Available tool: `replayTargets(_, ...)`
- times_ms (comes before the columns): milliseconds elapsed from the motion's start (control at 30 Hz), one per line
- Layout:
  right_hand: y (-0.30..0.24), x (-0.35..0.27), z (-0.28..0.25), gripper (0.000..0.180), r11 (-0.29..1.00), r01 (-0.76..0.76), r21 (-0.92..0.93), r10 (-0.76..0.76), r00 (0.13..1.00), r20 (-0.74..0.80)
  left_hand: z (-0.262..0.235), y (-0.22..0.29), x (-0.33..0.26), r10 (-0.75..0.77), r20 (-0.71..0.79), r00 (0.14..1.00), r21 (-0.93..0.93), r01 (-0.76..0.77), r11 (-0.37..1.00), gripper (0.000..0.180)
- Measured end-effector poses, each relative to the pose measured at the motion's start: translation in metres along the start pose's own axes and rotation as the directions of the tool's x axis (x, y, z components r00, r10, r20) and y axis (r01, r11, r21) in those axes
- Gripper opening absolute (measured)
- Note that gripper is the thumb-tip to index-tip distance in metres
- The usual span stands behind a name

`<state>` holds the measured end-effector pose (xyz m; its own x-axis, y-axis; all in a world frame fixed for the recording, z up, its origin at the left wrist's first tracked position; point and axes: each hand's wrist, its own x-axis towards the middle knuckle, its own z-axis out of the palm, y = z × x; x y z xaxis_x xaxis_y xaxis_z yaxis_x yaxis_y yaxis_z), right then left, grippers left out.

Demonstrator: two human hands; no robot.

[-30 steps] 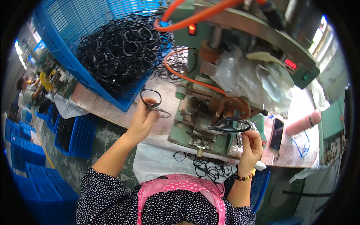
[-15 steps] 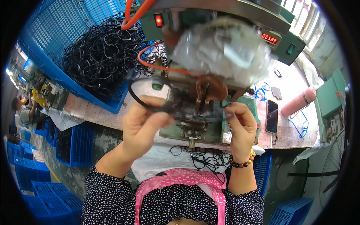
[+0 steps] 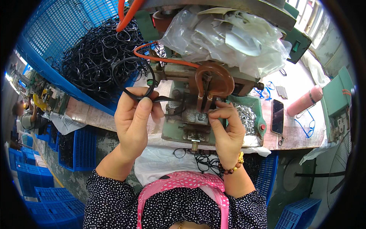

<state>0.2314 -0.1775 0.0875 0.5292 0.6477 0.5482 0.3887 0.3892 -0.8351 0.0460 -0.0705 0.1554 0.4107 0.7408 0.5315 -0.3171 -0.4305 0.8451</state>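
My left hand (image 3: pixel 133 118) is closed on a black rubber loop (image 3: pixel 116 74), pinching it between thumb and fingers. The loop rises in a ring above the hand, and a flat end of it reaches right toward the machine's metal fixture (image 3: pixel 196 116). My right hand (image 3: pixel 228 128) is at the fixture's right side, its thumb and fingertips bent together; what they hold, if anything, is too small to tell. Just above those fingertips a brown curved coil (image 3: pixel 215 78) comes down with two copper-coloured legs. Crumpled clear plastic (image 3: pixel 228 38) covers the machine part above.
A blue basket (image 3: pixel 42 57) heaped with black loops (image 3: pixel 101 57) stands left. Metal scraps (image 3: pixel 247 118) lie in a green tray beside a red button (image 3: pixel 262 127). Right of it are a phone (image 3: pixel 277 116) and a pink bottle (image 3: pixel 305 100). An orange hose (image 3: pixel 127 15) hangs at top.
My right hand has moved left, in to the fixture below the coil. The left hand has shifted slightly left with the black rubber loop, which now stands higher above it.
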Motion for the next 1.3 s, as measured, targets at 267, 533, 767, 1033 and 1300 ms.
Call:
replayTargets(267, -0.001, -0.004, 0.026, 0.038, 0.935, -0.197, 0.295, 0.220, 0.975, -0.044, 0.005, -0.013, 0.016, 0.056, -0.075, 0.996, -0.094, -0.063, 0.994, 0.021)
replayTargets(533, -0.007, -0.002, 0.027, 0.053, 0.929, -0.207, 0.305, 0.208, 0.978, 0.028, 0.003, -0.016, 0.015, 0.087, -0.054, 0.995, -0.066, -0.090, 0.994, 0.022)
replayTargets(767, -0.001, -0.006, 0.026, 0.053, 0.947, -0.195, 0.254, 0.193, 0.981, 0.033, 0.004, -0.017, 0.015, 0.103, -0.047, 0.994, -0.074, -0.106, 0.992, 0.021)
replayTargets(1033, -0.006, -0.007, 0.024, 0.048, 0.890, -0.300, 0.343, 0.305, 0.951, 0.042, 0.004, -0.019, 0.015, 0.103, -0.047, 0.994, -0.053, -0.105, 0.993, 0.021)
replayTargets(1300, 0.003, -0.006, 0.027, 0.045, 0.953, -0.219, 0.210, 0.219, 0.975, 0.024, 0.006, -0.022, 0.012, 0.103, -0.062, 0.993, -0.092, -0.109, 0.990, 0.020)
